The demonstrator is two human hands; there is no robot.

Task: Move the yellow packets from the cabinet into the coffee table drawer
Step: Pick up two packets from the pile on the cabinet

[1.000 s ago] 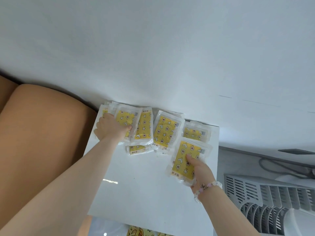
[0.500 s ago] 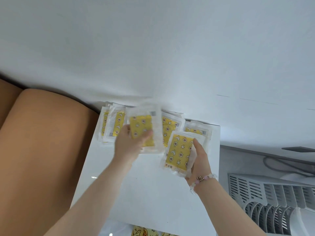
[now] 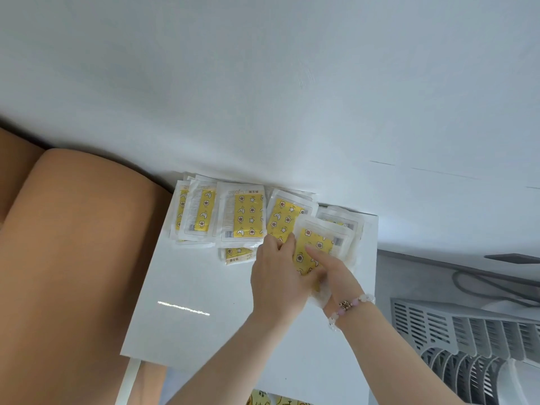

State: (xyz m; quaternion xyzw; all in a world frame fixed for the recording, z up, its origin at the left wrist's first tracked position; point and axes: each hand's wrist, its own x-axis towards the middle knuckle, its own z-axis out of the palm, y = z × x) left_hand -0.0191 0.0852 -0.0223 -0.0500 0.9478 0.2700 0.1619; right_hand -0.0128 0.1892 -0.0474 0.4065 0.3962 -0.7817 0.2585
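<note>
Yellow packets [image 3: 248, 219] lay in an overlapping row along the twelve o'clock edge of the white cabinet top [image 3: 204, 302], against the wall. One small packet [image 3: 238, 254] sat just nearer than the row. Toward two o'clock on the top, both hands met on a stack of packets [image 3: 320, 244]. The left hand [image 3: 277, 276] curled its fingers round the stack's nine o'clock edge. The right hand [image 3: 339, 276], wearing a beaded bracelet [image 3: 352, 304], gripped it with one finger laid across the yellow face. A tan cushion [image 3: 73, 244] stood at the cabinet's nine o'clock, a slatted white unit [image 3: 467, 331] at four.
</note>
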